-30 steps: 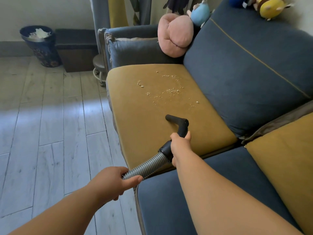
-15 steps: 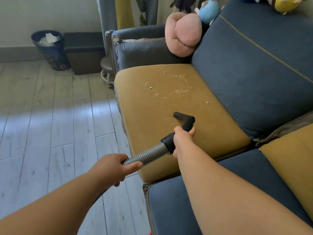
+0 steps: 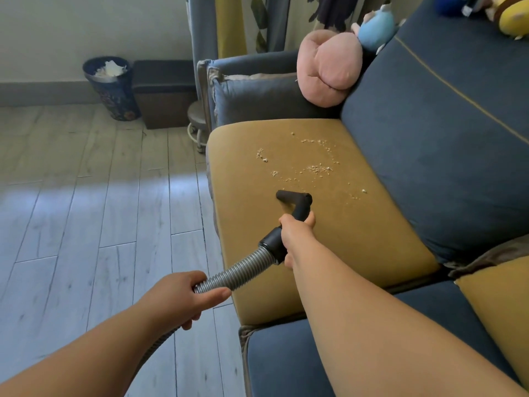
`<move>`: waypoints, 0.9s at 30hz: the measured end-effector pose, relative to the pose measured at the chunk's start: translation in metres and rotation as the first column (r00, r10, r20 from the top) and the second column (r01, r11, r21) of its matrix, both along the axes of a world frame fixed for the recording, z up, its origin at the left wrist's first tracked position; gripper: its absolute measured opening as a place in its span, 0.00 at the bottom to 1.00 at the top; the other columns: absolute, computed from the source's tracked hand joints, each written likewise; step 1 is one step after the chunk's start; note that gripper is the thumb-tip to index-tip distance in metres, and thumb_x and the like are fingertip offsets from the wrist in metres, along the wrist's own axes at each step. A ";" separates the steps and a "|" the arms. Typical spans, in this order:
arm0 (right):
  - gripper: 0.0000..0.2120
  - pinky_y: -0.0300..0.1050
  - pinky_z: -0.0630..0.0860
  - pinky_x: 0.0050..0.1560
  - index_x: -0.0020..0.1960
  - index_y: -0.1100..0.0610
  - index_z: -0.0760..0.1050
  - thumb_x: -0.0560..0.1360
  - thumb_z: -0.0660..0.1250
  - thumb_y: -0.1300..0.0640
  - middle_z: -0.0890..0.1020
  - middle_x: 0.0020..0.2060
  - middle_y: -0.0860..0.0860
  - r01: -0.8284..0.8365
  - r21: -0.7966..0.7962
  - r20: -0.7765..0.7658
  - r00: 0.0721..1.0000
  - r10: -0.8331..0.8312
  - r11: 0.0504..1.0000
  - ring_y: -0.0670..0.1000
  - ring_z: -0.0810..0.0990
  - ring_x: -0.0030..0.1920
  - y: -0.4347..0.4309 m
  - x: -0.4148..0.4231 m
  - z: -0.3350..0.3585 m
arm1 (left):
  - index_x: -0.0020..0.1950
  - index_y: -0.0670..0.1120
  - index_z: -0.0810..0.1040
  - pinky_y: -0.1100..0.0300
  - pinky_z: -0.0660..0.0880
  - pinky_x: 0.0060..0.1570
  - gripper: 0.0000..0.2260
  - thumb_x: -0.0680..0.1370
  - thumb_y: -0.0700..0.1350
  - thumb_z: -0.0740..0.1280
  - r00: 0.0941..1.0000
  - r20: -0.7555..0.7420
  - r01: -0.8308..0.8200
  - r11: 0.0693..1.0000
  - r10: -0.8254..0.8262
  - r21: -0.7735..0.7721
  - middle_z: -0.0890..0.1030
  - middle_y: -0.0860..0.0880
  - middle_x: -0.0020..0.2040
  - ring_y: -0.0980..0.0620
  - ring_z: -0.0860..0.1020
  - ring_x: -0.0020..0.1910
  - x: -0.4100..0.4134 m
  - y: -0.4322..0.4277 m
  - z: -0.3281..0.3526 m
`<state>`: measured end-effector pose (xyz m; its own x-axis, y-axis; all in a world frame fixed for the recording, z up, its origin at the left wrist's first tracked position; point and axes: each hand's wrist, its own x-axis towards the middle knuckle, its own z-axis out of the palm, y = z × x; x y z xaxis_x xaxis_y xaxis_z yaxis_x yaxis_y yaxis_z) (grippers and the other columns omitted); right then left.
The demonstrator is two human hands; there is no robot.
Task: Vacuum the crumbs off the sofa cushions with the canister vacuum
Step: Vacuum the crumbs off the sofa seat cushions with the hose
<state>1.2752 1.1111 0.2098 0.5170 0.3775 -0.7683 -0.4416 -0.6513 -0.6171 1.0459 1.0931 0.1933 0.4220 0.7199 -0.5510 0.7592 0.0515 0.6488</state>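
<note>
Our right hand grips the black vacuum nozzle near pale crumbs; our left hand grips the grey ribbed hose. The blue round bin holds white paper.

The person's left forearm and right forearm are bare skin along their whole visible length, from wrist to frame edge. The left hand and right hand are likewise bare, with smooth, rounded fingers.

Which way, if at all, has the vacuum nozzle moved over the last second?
Yes. The nozzle has crept forward across the yellow cushion, closing the gap to the crumbs, but has not reached them yet.
</note>
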 end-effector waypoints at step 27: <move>0.37 0.60 0.77 0.51 0.75 0.37 0.45 0.76 0.63 0.57 0.71 0.65 0.54 0.287 -0.028 -0.030 0.957 -0.288 0.957 0.60 0.73 0.52 -0.006 0.108 0.001 | 0.40 0.51 0.74 0.61 0.76 0.28 0.25 0.64 0.73 0.66 0.948 -0.256 0.259 0.925 -0.189 0.279 0.80 0.50 0.33 0.55 0.79 0.27 0.113 0.059 0.029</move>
